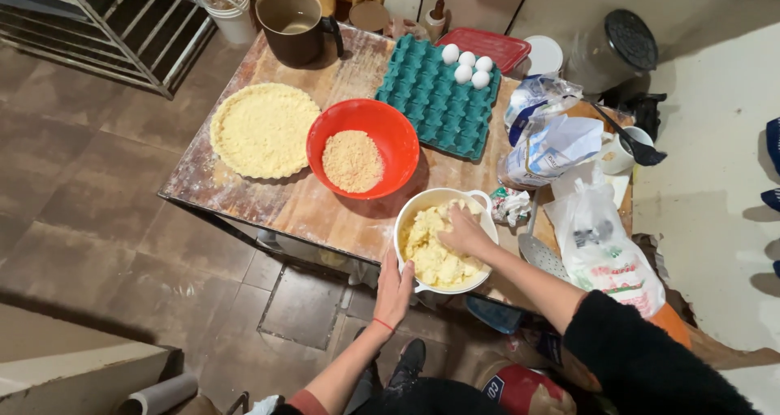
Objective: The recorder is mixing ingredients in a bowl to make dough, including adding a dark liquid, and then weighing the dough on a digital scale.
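Observation:
A white bowl (422,205) of pale yellow dough (429,252) stands at the near edge of the wooden table (268,196). My left hand (395,289) lies flat against the bowl's near-left rim, steadying it. Inside the bowl, my right hand (463,233) presses down into the dough, fingers curled in the mass. Just behind stands a red bowl (388,131) with a heap of crumbs (352,161). To its left lies a pie dish lined with crumbly crust (263,129).
A teal egg tray (435,102) holds several white eggs (466,65) at its far corner. Flour bags (548,143), a plastic bag (605,248), a white mug with a spoon (626,149), a brown pot (292,25), a red lid (487,45) and a slotted spoon (536,252) crowd the table.

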